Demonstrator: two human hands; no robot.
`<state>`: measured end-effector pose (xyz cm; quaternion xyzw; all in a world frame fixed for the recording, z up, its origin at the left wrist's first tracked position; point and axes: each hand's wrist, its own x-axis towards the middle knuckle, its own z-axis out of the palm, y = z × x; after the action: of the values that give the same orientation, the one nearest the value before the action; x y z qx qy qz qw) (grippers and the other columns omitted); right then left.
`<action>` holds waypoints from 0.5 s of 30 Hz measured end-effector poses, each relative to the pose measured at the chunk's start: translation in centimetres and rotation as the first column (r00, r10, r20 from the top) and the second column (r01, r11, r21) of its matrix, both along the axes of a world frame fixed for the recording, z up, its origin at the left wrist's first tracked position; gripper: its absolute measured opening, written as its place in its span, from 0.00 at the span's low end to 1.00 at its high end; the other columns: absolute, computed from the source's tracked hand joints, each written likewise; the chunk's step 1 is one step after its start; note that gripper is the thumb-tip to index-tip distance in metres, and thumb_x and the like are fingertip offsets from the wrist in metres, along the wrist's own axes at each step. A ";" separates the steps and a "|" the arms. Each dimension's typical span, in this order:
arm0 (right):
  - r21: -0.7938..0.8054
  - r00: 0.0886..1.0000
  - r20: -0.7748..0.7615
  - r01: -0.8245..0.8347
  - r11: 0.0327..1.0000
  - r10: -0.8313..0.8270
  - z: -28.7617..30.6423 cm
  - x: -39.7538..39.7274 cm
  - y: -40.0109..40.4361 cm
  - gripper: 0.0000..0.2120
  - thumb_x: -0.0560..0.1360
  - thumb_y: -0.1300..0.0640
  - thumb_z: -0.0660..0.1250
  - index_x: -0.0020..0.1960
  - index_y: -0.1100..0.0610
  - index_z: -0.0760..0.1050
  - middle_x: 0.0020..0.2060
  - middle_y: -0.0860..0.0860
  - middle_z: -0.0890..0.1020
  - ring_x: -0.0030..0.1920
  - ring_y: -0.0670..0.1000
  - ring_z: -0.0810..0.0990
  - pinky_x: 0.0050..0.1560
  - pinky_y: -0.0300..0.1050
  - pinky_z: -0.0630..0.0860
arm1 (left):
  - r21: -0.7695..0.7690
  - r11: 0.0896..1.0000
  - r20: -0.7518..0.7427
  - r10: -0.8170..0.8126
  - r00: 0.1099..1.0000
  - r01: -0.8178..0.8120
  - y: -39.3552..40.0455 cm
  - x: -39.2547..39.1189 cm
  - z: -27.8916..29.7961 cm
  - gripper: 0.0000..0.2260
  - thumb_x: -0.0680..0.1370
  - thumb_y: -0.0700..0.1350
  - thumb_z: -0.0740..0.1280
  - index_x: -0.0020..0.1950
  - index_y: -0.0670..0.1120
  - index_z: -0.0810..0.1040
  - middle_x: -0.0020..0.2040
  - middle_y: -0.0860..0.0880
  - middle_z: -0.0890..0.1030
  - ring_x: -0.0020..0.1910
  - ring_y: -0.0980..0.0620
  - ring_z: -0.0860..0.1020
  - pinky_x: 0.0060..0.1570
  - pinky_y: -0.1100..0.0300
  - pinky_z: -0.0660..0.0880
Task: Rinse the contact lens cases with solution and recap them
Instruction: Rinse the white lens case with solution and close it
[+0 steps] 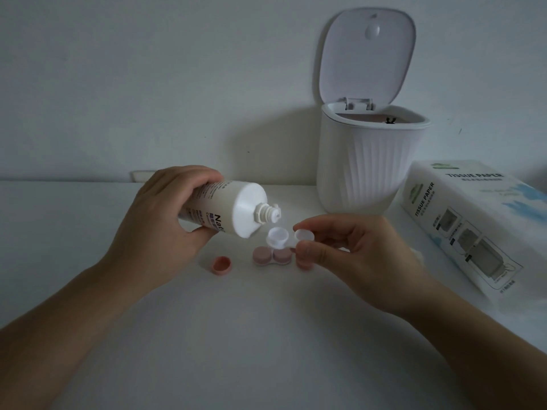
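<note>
**Q:** What does the figure show, and where is the risk?

**A:** The left hand (165, 220) is wrapped around a white bottle (228, 211) of solution, tipped so that its open nozzle hangs just above a clear lens case (288, 236). The right hand (349, 250) pinches that case by its right-hand cup, thumb below and fingertips above, lifted off the table (266, 335). The likely fault is overshoot: the nozzle sits above the left cup but is not touching it, so a hard squeeze could send solution past the rim onto the table or onto the pink case (272, 256) lying capped directly beneath. The thin pinch on one end could also let the clear case tilt and spill.

**Q:** How are the items oriented?

**A:** The bottle's long axis runs from upper left to lower right, nozzle pointing right and slightly down. The clear case's long axis runs left to right, cups facing up. The pink case lies parallel to it. A loose pink cap (222, 264) rests open side up to the left, apart from both cases.

**Q:** Anything else nearby?

**A:** A small bin (370, 167) with raised lid and a tissue box (473, 220) stand behind and to the right.
</note>
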<state>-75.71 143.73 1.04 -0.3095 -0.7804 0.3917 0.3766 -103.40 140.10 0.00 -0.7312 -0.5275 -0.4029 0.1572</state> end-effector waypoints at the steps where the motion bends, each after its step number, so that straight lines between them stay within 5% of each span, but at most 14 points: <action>1: -0.004 1.000 0.000 0.002 1.000 -0.002 0.0 0.0 0.0 0.07 0.73 0.55 0.75 0.48 0.44 0.84 0.39 0.43 0.87 0.40 0.43 0.85 0.42 0.26 0.75 | -0.014 1.000 0.024 0.000 1.000 0.000 -0.1 0.0 0.0 0.31 0.64 0.35 0.82 0.64 0.43 0.77 0.61 0.54 0.77 0.61 0.54 0.73 0.61 0.70 0.67; 9: -0.021 1.000 0.004 -0.008 1.000 0.008 0.1 0.1 0.0 0.07 0.72 0.53 0.75 0.50 0.46 0.84 0.41 0.44 0.88 0.41 0.45 0.86 0.44 0.29 0.77 | -0.104 0.994 0.379 0.019 0.925 0.022 -0.5 0.0 -0.2 0.31 0.65 0.42 0.81 0.61 0.64 0.74 0.56 0.67 0.79 0.56 0.75 0.73 0.50 0.84 0.66; 15: -0.018 1.000 0.014 -0.025 1.000 0.025 -0.1 0.0 0.1 0.07 0.71 0.49 0.75 0.49 0.44 0.84 0.40 0.43 0.87 0.41 0.42 0.86 0.45 0.30 0.78 | -0.136 0.990 0.519 0.041 0.854 0.036 0.1 -0.5 -0.5 0.32 0.63 0.46 0.84 0.61 0.65 0.74 0.57 0.69 0.80 0.60 0.69 0.77 0.55 0.68 0.72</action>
<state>-75.72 143.82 0.96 -0.3059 -0.7834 0.4011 0.3632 -103.88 140.17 -0.52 -0.6035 -0.5783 -0.5473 -0.0426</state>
